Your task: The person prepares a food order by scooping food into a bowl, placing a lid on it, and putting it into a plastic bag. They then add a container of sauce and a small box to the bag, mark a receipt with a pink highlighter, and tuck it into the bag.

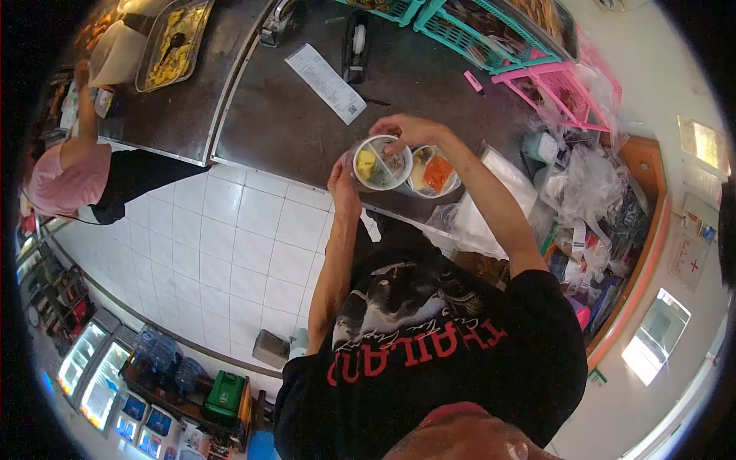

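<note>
A round white divided bowl (382, 163) with yellow food in one compartment stands at the table's front edge. My left hand (343, 182) is wrapped against the bowl's left side, partly over clear plastic. Over the bowl's upper right rim, my right hand (408, 133) has its fingers bent together at the rim; anything between them is too small to name. Just right of the bowl is a second round container (434, 172) with orange and pale food, in clear plastic. A printed receipt (326, 83) lies beyond the bowl, near a black tape dispenser (356, 47).
Green baskets (483, 34) and a pink basket (563, 92) line the far right. Clear plastic bags (502, 192) lie right of the containers. A pink marker (474, 82) is on the dark table (268, 123). Another person (69, 172) stands at the left near a food tray (175, 46).
</note>
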Available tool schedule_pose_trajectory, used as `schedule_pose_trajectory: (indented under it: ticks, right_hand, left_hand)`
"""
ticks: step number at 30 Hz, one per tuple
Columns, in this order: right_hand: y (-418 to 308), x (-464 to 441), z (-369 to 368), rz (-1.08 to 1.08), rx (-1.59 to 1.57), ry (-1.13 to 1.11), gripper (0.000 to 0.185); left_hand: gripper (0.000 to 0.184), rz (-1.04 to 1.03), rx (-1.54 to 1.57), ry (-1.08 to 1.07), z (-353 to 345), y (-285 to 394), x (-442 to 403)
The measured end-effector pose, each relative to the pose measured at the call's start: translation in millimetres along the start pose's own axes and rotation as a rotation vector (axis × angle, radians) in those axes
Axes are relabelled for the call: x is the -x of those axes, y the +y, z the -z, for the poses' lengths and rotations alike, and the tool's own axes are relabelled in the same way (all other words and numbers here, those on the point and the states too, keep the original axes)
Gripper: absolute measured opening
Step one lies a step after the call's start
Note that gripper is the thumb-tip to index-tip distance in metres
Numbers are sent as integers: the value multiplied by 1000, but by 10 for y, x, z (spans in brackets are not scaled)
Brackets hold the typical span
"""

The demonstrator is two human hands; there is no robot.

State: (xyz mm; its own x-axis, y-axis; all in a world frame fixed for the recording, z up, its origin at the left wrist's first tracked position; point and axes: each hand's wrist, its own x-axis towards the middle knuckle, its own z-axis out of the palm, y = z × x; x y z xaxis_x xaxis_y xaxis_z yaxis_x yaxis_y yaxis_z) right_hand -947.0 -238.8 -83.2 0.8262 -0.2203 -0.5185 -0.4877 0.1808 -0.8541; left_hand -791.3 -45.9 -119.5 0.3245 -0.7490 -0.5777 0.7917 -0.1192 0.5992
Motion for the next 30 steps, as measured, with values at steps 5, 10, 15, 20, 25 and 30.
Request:
schedule_pose_trajectory:
  ticks: [5,10,15,20,25,30]
  right_hand:
    - [-35,118,-100,-28,62,83,60]
    - [-103,264,8,-31,-16,116,55]
    - [95,757,165,80,-235,487,56]
    - [56,1752,-24,221,-661,717,53]
    - [560,2472,-426,227,-839,939,53]
    - [535,2347,-954,86,-686,1035,70]
  left_hand:
    - [27,-131,-206,121,-76,6,38]
    - [27,-73,-188,108,-75,-7,-27]
    - [24,191,-568,-85,-174,196,122]
    - [23,27,-588,-400,-1138,217,627]
    - [15,-437,-827,-333,-1276,104,551]
    - [8,-722,-1188,-476,-1679,419,701]
